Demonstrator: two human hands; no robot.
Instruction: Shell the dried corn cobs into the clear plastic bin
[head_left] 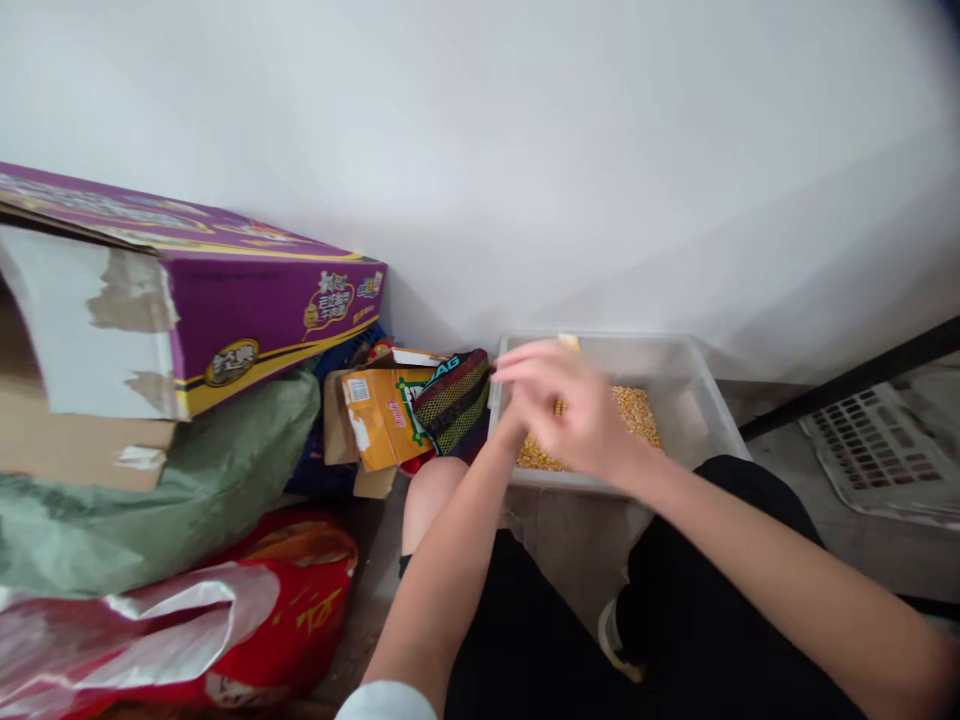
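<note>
My right hand [577, 415] and my left hand [519, 400] are brought together above the near left part of a clear plastic bin [712, 400]. Their fingers are curled and smeared by motion. Between them, small yellow patches show of what looks like a corn cob [559, 407]; most of it is covered by the fingers. The right hand hides much of the left. Loose yellow corn kernels [637, 415] lie in the bin under the hands.
To the left, a torn purple carton [277, 310] rests over a green bag [240, 470], with a red bag [300, 590] in front. An orange box [386, 420] and mesh bag [454, 405] adjoin the bin. At right are a black bar [862, 375] and white basket [877, 440].
</note>
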